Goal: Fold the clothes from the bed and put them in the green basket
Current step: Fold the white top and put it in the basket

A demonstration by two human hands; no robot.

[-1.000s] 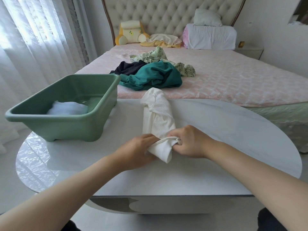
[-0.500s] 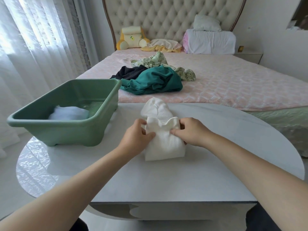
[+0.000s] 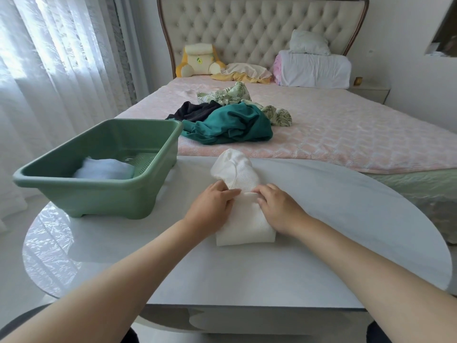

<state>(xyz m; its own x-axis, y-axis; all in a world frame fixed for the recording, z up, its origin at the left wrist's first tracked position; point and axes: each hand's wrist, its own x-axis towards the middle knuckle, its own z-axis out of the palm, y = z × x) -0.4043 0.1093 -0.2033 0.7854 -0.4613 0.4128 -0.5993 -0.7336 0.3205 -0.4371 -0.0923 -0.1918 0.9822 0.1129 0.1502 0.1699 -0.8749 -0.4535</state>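
Observation:
A white ribbed garment [image 3: 243,219] lies folded over itself on the white table [image 3: 321,256]. My left hand [image 3: 214,207] rests flat on its left side, fingers straight. My right hand [image 3: 280,206] presses its right side, fingertips at the folded edge. The green basket [image 3: 99,191] stands at the table's left with a pale folded cloth [image 3: 103,168] inside. On the pink bed [image 3: 346,129] beyond lie a teal garment [image 3: 235,125], a black one [image 3: 193,111] and a leaf-print one [image 3: 237,95].
Sheer curtains [image 3: 54,70] hang at the left. Pillows [image 3: 314,68] and a yellow plush cushion [image 3: 197,61] sit against the tufted headboard. A nightstand [image 3: 369,90] stands at the far right of the bed.
The near end of the white garment was lifted and folded forward over the rest. Both hands went from gripping that end to lying flat on the folded cloth.

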